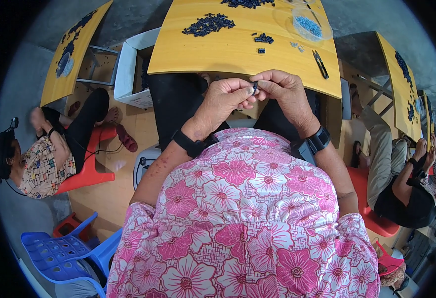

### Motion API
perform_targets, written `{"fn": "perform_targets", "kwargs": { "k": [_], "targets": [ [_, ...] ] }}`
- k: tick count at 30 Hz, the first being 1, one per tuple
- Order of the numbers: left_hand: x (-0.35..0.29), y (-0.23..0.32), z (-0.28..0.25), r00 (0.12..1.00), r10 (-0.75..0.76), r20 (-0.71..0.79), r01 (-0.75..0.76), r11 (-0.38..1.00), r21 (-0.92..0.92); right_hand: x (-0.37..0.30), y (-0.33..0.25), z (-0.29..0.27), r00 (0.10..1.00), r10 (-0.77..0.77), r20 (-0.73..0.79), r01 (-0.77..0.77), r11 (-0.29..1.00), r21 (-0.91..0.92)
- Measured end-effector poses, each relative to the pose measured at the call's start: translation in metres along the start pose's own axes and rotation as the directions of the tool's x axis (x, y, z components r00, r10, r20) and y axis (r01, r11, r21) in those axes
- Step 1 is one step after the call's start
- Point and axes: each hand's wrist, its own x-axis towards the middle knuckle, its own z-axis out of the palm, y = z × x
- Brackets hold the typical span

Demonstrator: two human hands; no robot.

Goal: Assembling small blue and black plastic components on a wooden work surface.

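Observation:
A small black cylindrical part [254, 88] is pinched between my two hands, just past the near edge of the yellow table [198, 57]. My left hand [228, 97] has thumb and fingers closed on it from the left. From the other side, the fingertips of my right hand [283, 92] grip it too. Its details are too small to make out. On the tabletop ahead lie a single black piece [261, 50] and a small cluster of black pieces [264, 38]. Tiny pale bits [297, 46] lie to their right, and black-handled thread snips [320, 64] rest near the right edge.
A larger heap of black parts [208, 25] lies farther left on the table. A clear plastic bowl [328, 33] of small light-blue pieces stands far right. A white cardboard box [134, 94] sits left of the table. Other people sit at yellow tables on both sides; a blue chair [61, 251] stands behind left.

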Motion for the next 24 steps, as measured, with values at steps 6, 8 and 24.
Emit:
{"fn": "perform_targets", "kwargs": {
  "k": [6,8,24],
  "targets": [
    [0.0,-0.002,0.0,1.0,-0.004,0.007,0.004,1.0,-0.031,-0.002,0.004,0.001,1.0,0.008,-0.018,-0.009,1.0,-0.005],
    [0.0,-0.005,-0.002,1.0,-0.009,0.01,0.01,0.999,-0.044,-0.002,0.008,0.001,0.999,-0.036,-0.017,0.037,0.999,0.032],
    [0.007,-0.005,-0.007,0.998,-0.055,-0.022,0.05,0.977,-0.206,0.01,0.022,0.004,0.967,-0.253,-0.015,0.247,0.955,-0.164]
  ]
}}
